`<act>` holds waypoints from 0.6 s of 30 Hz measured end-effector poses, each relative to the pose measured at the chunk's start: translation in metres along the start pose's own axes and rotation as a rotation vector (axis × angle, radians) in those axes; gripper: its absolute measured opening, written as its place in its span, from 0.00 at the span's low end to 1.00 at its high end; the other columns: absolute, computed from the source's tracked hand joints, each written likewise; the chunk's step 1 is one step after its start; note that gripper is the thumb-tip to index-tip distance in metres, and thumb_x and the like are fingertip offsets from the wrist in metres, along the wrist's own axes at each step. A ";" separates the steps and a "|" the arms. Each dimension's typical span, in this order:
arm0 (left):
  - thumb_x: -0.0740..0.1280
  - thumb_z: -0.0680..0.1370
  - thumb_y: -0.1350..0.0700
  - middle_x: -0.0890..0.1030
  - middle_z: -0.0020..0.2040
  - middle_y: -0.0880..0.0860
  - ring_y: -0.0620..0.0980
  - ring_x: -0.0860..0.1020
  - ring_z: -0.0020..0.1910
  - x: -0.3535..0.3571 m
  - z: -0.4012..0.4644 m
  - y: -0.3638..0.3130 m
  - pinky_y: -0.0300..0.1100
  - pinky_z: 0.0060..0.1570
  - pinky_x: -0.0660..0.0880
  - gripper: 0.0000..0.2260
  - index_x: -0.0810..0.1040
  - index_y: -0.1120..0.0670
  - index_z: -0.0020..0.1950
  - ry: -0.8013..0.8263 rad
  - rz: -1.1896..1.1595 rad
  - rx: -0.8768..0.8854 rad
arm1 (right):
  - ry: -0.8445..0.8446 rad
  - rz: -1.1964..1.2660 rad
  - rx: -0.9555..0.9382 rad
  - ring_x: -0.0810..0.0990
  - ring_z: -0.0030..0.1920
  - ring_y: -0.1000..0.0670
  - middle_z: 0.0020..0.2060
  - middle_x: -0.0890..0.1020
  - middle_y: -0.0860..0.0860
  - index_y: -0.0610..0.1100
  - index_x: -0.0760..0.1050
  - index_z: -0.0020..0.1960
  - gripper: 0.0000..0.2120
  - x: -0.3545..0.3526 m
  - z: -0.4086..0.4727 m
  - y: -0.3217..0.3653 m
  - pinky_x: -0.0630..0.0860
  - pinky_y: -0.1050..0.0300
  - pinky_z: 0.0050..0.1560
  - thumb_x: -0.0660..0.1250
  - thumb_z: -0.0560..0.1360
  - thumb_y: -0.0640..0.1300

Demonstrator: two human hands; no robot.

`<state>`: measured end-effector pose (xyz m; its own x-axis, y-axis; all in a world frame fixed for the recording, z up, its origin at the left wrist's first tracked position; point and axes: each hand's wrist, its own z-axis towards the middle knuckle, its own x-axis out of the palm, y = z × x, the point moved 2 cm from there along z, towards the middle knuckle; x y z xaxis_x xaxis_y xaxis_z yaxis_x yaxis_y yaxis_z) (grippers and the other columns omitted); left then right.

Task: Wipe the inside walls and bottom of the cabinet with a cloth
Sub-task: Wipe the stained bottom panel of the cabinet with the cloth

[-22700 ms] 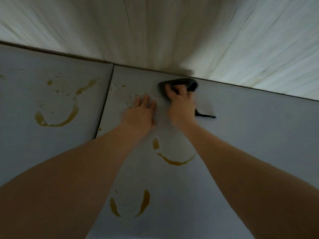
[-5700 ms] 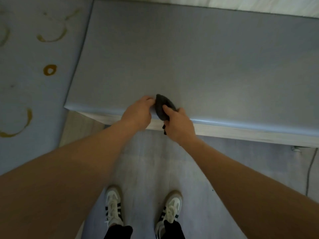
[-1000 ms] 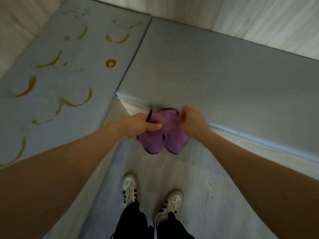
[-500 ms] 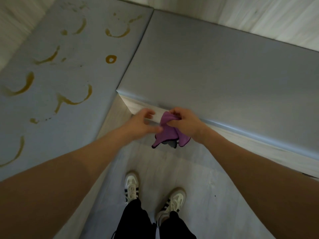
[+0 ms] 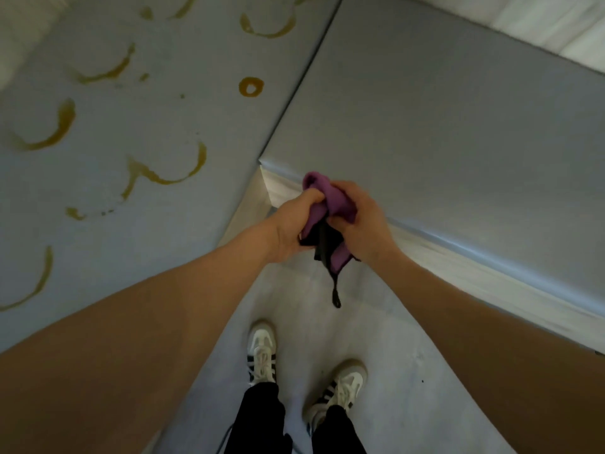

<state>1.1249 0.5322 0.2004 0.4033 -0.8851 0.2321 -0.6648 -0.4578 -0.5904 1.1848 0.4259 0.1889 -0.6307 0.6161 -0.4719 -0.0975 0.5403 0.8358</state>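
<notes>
A purple cloth (image 5: 330, 201) with a black underside and a dangling black strap is bunched between both hands, just in front of the cabinet's front edge. My left hand (image 5: 291, 224) grips its left side with curled fingers. My right hand (image 5: 360, 217) grips its right side, fingers wrapped over the fabric. The grey cabinet bottom panel (image 5: 442, 119) spreads to the right without visible marks. The grey left panel (image 5: 131, 132) bears several brown ring and arc stains (image 5: 251, 86).
The cabinet's pale front edge (image 5: 458, 257) runs diagonally to the lower right. A pale wood-grain wall (image 5: 540, 24) shows at the top right. Below lies a grey floor (image 5: 409, 371) with my two white sneakers (image 5: 262, 352) and black trouser legs.
The cloth hung spread open between my hands a second ago; now both hands have gathered it into a tight bunch. The view has shifted slightly toward the stained left panel.
</notes>
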 end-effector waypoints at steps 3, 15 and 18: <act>0.53 0.83 0.48 0.79 0.56 0.61 0.59 0.76 0.56 -0.041 0.013 -0.014 0.46 0.58 0.72 0.20 0.78 0.60 0.55 -0.355 0.528 0.218 | -0.135 -0.153 -0.133 0.76 0.53 0.48 0.56 0.78 0.46 0.44 0.75 0.62 0.22 0.005 0.035 0.019 0.73 0.52 0.57 0.63 0.70 0.31; 0.65 0.68 0.73 0.74 0.64 0.57 0.60 0.73 0.56 -0.153 0.031 0.004 0.51 0.51 0.76 0.24 0.75 0.60 0.63 -0.357 1.392 0.780 | 0.286 -1.015 -0.507 0.67 0.69 0.36 0.69 0.71 0.51 0.53 0.71 0.69 0.32 0.057 0.088 0.006 0.62 0.30 0.64 0.70 0.67 0.36; 0.66 0.70 0.70 0.73 0.65 0.56 0.59 0.72 0.57 -0.153 0.030 -0.002 0.50 0.55 0.73 0.24 0.74 0.59 0.65 -0.331 1.396 0.789 | 0.331 -1.204 -0.673 0.69 0.69 0.40 0.63 0.76 0.54 0.53 0.79 0.59 0.20 0.081 0.095 0.025 0.63 0.31 0.64 0.60 0.72 0.40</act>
<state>1.0835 0.6713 0.1427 -0.0205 -0.4488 -0.8934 -0.1829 0.8802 -0.4380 1.2042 0.5433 0.1451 -0.0393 -0.2295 -0.9725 -0.9796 0.2008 -0.0078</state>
